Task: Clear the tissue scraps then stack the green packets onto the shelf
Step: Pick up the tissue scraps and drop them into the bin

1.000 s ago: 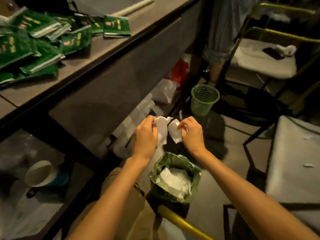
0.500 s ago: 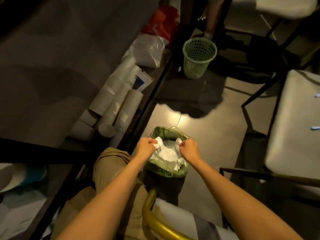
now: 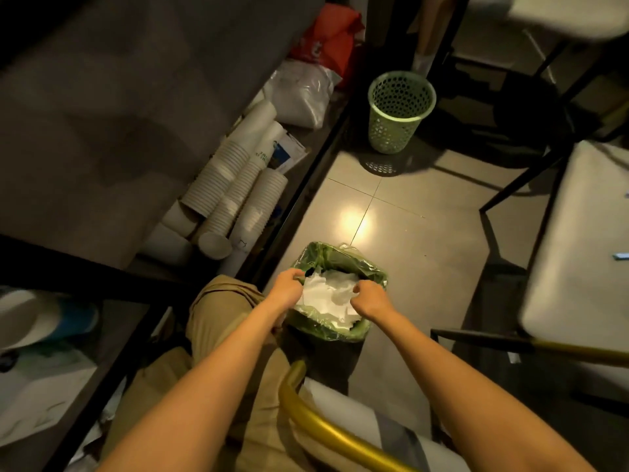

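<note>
Poised at the green-lined bin point(image 3: 335, 255) on the floor point(image 3: 408, 233) with left hand point(image 3: 286, 288) and right hand point(image 3: 370, 300), fingers point(image 3: 358, 288) curled onto tissue scraps point(image 3: 326, 294), actual grip impossible to tell.

Lower centre: white tissue scraps point(image 3: 328, 296) inside a translucent green bin liner point(image 3: 335, 258). Upper centre: pale green waste basket point(image 3: 396, 114), its wall patterned with rows of round holes. Centre left: white paper cup stacks point(image 3: 231, 185), finely ribbed by their rims, beside a white-and-blue packet point(image 3: 284, 155). Top centre: red bag point(image 3: 326, 35) with a pale letter, above a cloudy white plastic bag point(image 3: 303, 93). Lower left: khaki trousers point(image 3: 218, 311). Bottom centre: yellow chair tube point(image 3: 326, 427). Floor tiles point(image 3: 425, 240): beige, with thin dark joints.
</note>
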Demonstrator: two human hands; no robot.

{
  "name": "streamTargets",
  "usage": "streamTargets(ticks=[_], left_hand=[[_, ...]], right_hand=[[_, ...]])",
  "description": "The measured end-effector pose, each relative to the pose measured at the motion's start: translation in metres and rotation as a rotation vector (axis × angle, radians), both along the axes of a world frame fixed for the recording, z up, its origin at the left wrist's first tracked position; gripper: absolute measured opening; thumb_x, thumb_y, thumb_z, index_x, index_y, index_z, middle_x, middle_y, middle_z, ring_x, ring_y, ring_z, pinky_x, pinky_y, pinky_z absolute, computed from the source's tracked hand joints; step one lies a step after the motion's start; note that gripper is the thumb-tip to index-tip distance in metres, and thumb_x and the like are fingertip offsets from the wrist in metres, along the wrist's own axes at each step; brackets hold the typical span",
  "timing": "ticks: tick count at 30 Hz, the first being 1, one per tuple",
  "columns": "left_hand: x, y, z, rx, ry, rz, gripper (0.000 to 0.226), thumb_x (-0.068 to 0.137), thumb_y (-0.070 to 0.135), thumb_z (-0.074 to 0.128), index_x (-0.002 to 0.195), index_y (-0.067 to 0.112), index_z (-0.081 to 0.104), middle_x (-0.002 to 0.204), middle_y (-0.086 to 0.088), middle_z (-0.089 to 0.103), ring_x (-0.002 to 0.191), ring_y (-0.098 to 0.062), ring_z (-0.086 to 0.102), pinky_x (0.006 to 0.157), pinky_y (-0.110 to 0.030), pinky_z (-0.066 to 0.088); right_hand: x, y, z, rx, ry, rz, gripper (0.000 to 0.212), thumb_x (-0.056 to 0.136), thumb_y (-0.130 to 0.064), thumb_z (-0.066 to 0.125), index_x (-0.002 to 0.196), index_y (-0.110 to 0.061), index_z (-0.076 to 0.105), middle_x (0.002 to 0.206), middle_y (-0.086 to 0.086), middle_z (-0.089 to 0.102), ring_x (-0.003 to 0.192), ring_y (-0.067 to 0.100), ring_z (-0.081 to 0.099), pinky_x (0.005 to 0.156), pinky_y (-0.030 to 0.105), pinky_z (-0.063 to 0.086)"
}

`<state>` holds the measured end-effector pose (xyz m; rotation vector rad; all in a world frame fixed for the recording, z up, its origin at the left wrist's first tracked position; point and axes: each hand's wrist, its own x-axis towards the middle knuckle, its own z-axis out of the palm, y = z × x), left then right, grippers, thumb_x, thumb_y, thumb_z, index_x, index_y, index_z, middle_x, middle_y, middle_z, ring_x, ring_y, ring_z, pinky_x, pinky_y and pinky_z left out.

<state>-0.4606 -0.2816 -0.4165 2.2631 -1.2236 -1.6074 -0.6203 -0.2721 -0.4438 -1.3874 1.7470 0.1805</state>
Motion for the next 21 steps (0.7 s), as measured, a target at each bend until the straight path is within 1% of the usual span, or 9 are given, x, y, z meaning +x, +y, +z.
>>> streamTargets(ticks=[2, 4, 5, 8, 9, 13, 15, 17, 21], left_hand=[[0.006, -0.001, 0.02, -0.039, -0.087, -0.044, 0.051, 0.088, -0.011, 0.034, 0.134, 0.007, 0.047, 0.138, -0.016, 0.046, 0.117, -0.026, 0.05, 0.088, -0.03, 0.042], [0.015, -0.003, 0.045, -0.149, -0.212, -0.073, 0.049, 0.089, -0.008, 0.035, 0.135, 0.007, 0.046, 0.14, -0.015, 0.044, 0.127, -0.029, 0.043, 0.098, -0.032, 0.037], [0.021, -0.003, 0.059, -0.22, -0.265, -0.067, 0.047, 0.091, -0.006, 0.035, 0.135, 0.007, 0.046, 0.141, -0.016, 0.043, 0.128, -0.03, 0.042, 0.1, -0.033, 0.036], [0.043, 0.001, 0.108, -0.422, -0.398, -0.054, 0.041, 0.096, 0.004, 0.034, 0.136, 0.007, 0.043, 0.14, -0.015, 0.041, 0.126, -0.031, 0.042, 0.101, -0.034, 0.033], [0.051, 0.004, 0.126, -0.493, -0.434, -0.053, 0.04, 0.097, 0.007, 0.034, 0.135, 0.007, 0.044, 0.139, -0.015, 0.043, 0.125, -0.03, 0.043, 0.1, -0.034, 0.032], [0.087, 0.028, 0.206, -0.793, -0.593, 0.0, 0.034, 0.096, 0.013, 0.04, 0.128, 0.008, 0.053, 0.13, -0.013, 0.051, 0.118, -0.029, 0.049, 0.095, -0.034, 0.033], [0.106, 0.046, 0.244, -0.923, -0.675, 0.057, 0.034, 0.096, 0.013, 0.042, 0.127, 0.007, 0.054, 0.13, -0.013, 0.053, 0.118, -0.029, 0.05, 0.096, -0.034, 0.034], [0.122, 0.068, 0.28, -1.011, -0.749, 0.134, 0.034, 0.096, 0.014, 0.042, 0.128, 0.008, 0.053, 0.129, -0.012, 0.054, 0.117, -0.03, 0.05, 0.094, -0.035, 0.036], [0.156, 0.121, 0.325, -1.111, -0.897, 0.278, 0.032, 0.097, 0.012, 0.04, 0.126, 0.007, 0.055, 0.124, -0.013, 0.056, 0.112, -0.032, 0.052, 0.09, -0.038, 0.038]], right_hand=[[0.006, -0.007, 0.015, -0.044, 0.024, 0.08, 0.027, 0.087, 0.0, 0.045, 0.109, 0.005, 0.06, 0.113, 0.019, 0.061, 0.102, 0.032, 0.058, 0.084, 0.036, 0.047], [0.015, -0.018, 0.036, -0.13, 0.054, 0.149, 0.017, 0.087, -0.003, 0.045, 0.095, 0.001, 0.059, 0.101, 0.018, 0.061, 0.087, 0.029, 0.056, 0.074, 0.033, 0.046], [0.02, -0.023, 0.048, -0.182, 0.063, 0.173, 0.017, 0.088, -0.004, 0.045, 0.095, 0.001, 0.06, 0.1, 0.017, 0.062, 0.086, 0.029, 0.056, 0.072, 0.032, 0.045], [0.037, -0.034, 0.091, -0.371, 0.076, 0.233, 0.024, 0.089, -0.006, 0.046, 0.108, 0.0, 0.06, 0.112, 0.017, 0.061, 0.101, 0.032, 0.058, 0.081, 0.036, 0.047], [0.044, -0.036, 0.107, -0.448, 0.078, 0.257, 0.025, 0.089, -0.006, 0.046, 0.109, 0.0, 0.06, 0.114, 0.017, 0.06, 0.103, 0.033, 0.057, 0.082, 0.037, 0.046], [0.082, -0.036, 0.183, -0.757, 0.009, 0.354, 0.024, 0.092, -0.01, 0.043, 0.106, 0.001, 0.059, 0.108, 0.015, 0.057, 0.1, 0.033, 0.055, 0.07, 0.034, 0.038], [0.105, -0.029, 0.224, -0.884, -0.047, 0.412, 0.024, 0.092, -0.014, 0.044, 0.108, -0.001, 0.058, 0.11, 0.014, 0.056, 0.101, 0.034, 0.054, 0.076, 0.037, 0.041], [0.131, -0.017, 0.263, -0.998, -0.124, 0.463, 0.024, 0.093, -0.016, 0.045, 0.109, -0.004, 0.057, 0.112, 0.013, 0.055, 0.103, 0.032, 0.053, 0.08, 0.038, 0.04], [0.188, 0.009, 0.32, -1.142, -0.299, 0.579, 0.023, 0.094, -0.017, 0.046, 0.11, -0.006, 0.059, 0.11, 0.01, 0.056, 0.101, 0.029, 0.054, 0.078, 0.035, 0.037]])
